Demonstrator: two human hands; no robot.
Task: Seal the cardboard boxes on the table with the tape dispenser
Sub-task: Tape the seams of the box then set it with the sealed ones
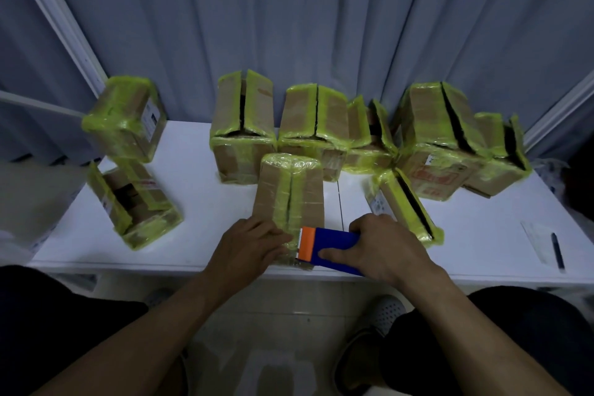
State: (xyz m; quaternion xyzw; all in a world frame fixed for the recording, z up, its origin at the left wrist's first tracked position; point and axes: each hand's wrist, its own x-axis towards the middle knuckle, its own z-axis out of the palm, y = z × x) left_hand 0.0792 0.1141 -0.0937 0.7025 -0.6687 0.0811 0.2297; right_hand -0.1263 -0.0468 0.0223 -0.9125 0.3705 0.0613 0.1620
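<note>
The fingers (334, 255) of the right hand (382, 247) curl round the blue tape dispenser (337, 243) and hold it tight. The fingers (278, 236) of the left hand (247, 244) lie flat on the box (291, 190). They press it down and hold nothing.

The orange end of the dispenser touches the near end of the box, right beside the left fingertips. The box lies at the near edge of the table (199, 202) and points away from the person. A dark crack runs down the middle of its top, with yellow-green tape on both sides.

I think the job now is to cover that crack. The left fingers should pin the start of the tape and stop the box from sliding. The right hand should then pull the dispenser straight along the crack, flat and slow, to the far end. The other boxes (244, 125) stand just behind, so the pull must stop in time.
</note>
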